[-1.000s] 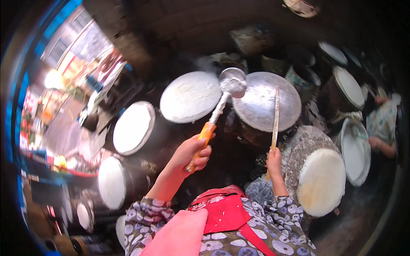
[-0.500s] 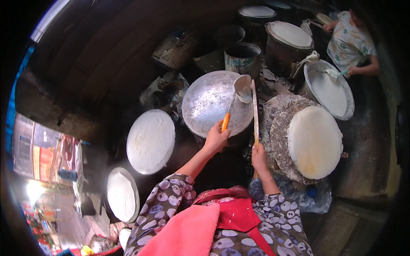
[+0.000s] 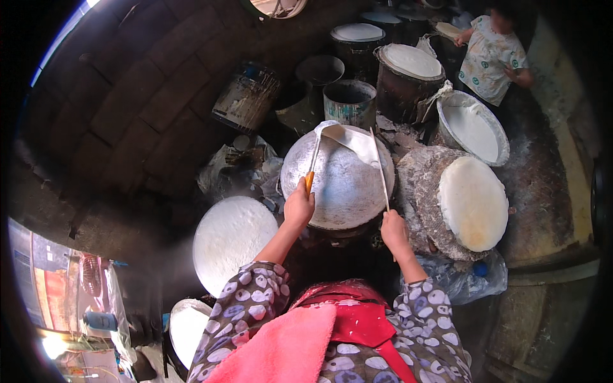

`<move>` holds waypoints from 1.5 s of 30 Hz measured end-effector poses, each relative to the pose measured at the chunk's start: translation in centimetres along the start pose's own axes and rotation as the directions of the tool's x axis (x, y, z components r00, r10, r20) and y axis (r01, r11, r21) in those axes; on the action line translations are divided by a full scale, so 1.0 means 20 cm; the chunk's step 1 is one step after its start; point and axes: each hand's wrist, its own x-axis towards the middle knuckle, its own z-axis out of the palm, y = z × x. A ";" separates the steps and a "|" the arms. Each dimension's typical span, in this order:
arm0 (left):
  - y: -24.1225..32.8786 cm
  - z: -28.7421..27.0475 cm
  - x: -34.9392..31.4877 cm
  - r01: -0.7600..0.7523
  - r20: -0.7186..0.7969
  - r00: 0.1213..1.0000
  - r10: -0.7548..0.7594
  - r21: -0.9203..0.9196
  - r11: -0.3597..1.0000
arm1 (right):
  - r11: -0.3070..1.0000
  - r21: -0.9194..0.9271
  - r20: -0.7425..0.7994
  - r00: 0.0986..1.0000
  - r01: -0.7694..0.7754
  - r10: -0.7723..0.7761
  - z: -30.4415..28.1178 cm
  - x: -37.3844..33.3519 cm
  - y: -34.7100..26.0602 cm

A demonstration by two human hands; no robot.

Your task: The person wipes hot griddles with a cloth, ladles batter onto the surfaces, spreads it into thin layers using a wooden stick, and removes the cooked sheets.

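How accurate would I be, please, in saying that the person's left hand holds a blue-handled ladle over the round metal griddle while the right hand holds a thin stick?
Not quite: the handle of the ladle is orange, not blue, as the head view shows. The left hand holds the ladle over the round metal griddle, and the right hand holds a thin stick.

Centre: left hand (image 3: 298, 205) grips a ladle (image 3: 315, 153), right hand (image 3: 394, 230) a stick (image 3: 382, 169), over a pan (image 3: 332, 195); person (image 3: 491, 60) upper right.
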 end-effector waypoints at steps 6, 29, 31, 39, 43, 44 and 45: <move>-0.12 -0.01 0.08 -0.060 -0.015 0.998 0.060 -0.038 0.997 | 0.992 -0.080 0.035 0.995 0.094 -0.092 0.24 0.15 -0.12; -0.15 -0.41 -0.61 0.199 0.042 0.980 -0.195 -0.115 0.973 | 0.832 -0.183 0.259 0.842 0.523 -0.472 -0.09 0.36 -0.09; -0.14 -0.42 -0.66 0.242 0.051 0.970 -0.238 -0.098 0.965 | 0.875 -0.200 0.176 0.895 0.441 -0.411 -0.11 0.54 0.03; -0.04 -0.46 -0.89 0.384 0.107 0.923 -0.370 -0.190 0.904 | 0.708 -0.154 0.421 0.694 0.689 -0.584 -0.16 0.49 -0.02; 0.02 -0.50 -0.93 0.373 0.097 0.928 -0.360 -0.197 0.907 | 0.789 -0.213 0.278 0.810 0.577 -0.517 -0.22 0.78 -0.01; 0.03 -0.51 -0.92 0.353 0.090 0.935 -0.343 -0.171 0.920 | 0.768 -0.217 0.322 0.787 0.603 -0.527 -0.19 0.79 -0.01; 0.04 -0.51 -0.92 0.333 0.085 0.942 -0.324 -0.146 0.932 | 0.747 -0.220 0.365 0.763 0.627 -0.534 -0.18 0.80 -0.01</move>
